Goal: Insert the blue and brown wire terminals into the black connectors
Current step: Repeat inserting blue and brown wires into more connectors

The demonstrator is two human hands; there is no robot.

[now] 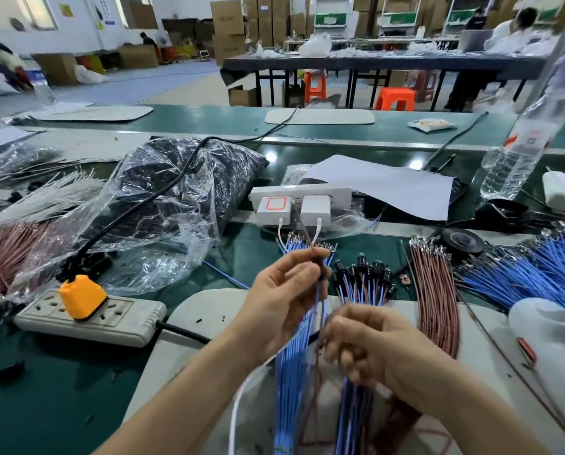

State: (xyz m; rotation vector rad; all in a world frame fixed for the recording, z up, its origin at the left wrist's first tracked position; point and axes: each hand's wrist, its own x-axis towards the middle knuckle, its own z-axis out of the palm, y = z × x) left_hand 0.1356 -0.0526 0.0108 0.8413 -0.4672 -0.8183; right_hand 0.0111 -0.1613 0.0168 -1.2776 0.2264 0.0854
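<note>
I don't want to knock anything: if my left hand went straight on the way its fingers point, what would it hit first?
Probably the blue wire terminals fanned beyond the left hand, then the white chargers behind them; depth is unclear.

Two bare arms over the near edge of the desk point(61, 372). Left hand point(284, 290) and right hand point(373, 343) both ungloved, uncovered from fingertips to wrists. Left forearm point(189, 389) and right forearm point(455, 405) likewise bare, slim and smooth, uncovered as far as the bottom of the view. Knuckle ridges plain on the back of the right hand. Fingers there slightly blurred, finer detail hard to make out.
</note>
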